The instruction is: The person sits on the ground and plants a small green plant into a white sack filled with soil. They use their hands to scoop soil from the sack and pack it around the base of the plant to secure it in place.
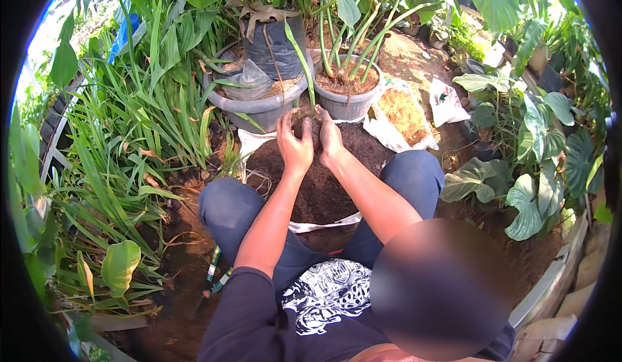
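My left hand point(295, 144) and my right hand point(331, 137) are cupped from either side around a dark clump of soil point(313, 131). A long narrow green leaf point(303, 65) rises from the clump between my fingertips. Soil darkens the fingers of both hands. Below them, a white sack point(252, 142) bears a broad heap of dark potting soil point(320, 192) between my knees. How far the clump stands above the heap is hard to tell.
Beyond my hands stand a wide grey pot point(262, 111) holding a black plant bag point(274, 46), and a smaller grey pot point(347, 99) with thick stems. To their right lie a bag of brown fibre point(403, 111) and a white plastic bag point(447, 103). A green-handled tool point(214, 274) rests at lower left.
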Tool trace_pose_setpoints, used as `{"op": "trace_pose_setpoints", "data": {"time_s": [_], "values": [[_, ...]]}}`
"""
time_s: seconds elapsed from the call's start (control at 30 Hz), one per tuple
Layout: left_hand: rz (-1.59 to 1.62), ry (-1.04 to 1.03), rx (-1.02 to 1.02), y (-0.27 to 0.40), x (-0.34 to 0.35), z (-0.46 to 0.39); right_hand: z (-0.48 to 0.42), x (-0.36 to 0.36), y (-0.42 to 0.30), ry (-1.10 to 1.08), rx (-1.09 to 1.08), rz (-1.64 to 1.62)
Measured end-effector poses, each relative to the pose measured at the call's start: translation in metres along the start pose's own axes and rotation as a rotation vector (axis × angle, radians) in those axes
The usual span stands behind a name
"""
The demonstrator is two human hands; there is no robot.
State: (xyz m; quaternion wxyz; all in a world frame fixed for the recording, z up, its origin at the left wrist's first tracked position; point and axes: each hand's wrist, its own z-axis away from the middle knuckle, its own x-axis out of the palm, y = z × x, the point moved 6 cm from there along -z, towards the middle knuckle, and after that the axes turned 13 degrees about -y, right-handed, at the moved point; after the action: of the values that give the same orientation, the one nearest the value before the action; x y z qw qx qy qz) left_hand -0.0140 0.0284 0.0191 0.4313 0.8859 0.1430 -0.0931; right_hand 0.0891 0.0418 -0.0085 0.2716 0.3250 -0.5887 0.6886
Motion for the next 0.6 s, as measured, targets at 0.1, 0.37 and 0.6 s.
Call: {"op": "trace_pose_setpoints", "data": {"time_s": [0.1, 0.37, 0.6], "values": [[-0.378, 0.055, 0.126, 0.013, 0.000, -0.001, -0.005, 0.000, 0.001, -0.019, -0.018, 0.024], [0.051, -0.031, 0.127, 0.012, 0.001, -0.003, -0.002, 0.008, 0.004, -0.023, 0.014, -0.097], [0.004, 0.042, 0.242, 0.028, -0.003, 0.005, -0.008, -0.010, 0.013, -0.092, 0.019, -0.025]]}}
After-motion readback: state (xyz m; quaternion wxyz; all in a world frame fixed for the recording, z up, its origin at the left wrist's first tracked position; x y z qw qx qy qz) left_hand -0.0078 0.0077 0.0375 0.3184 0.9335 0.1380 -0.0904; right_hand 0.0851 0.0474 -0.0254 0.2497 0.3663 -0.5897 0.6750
